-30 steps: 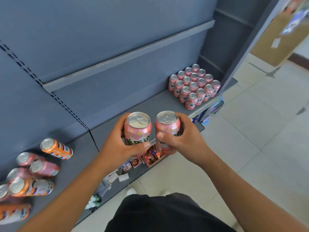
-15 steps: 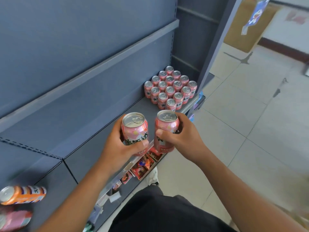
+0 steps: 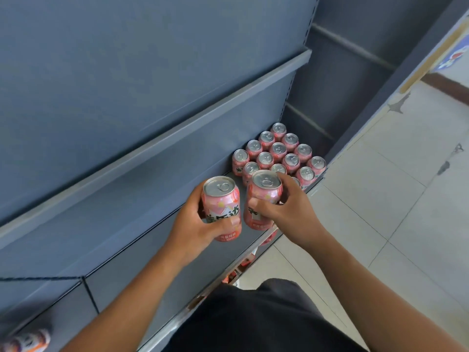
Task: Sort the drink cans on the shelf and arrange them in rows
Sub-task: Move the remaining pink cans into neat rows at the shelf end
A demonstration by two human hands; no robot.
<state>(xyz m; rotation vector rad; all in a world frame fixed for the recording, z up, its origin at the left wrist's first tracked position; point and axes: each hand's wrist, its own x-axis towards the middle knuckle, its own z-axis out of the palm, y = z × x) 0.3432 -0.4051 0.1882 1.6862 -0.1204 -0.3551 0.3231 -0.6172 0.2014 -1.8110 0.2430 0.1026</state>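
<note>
1. grey metal shelf [image 3: 157, 250] runs along the left, with pale floor tiles [image 3: 393, 199] to the right.
2. at the shelf's far right end stands a block of pink cans [image 3: 279, 151], all upright and packed touching in rows.
3. left hand [image 3: 193, 224] has fingers and thumb wrapped round a pink can [image 3: 223, 199], held upright over the shelf.
4. right hand [image 3: 286, 209] grips a second pink can [image 3: 264, 191] the same way, just beside the first and at the near edge of the block.
5. whether either held can touches the shelf, i cannot tell.
6. bottom left, a blurred can [image 3: 28, 340] lies on its side.
</note>
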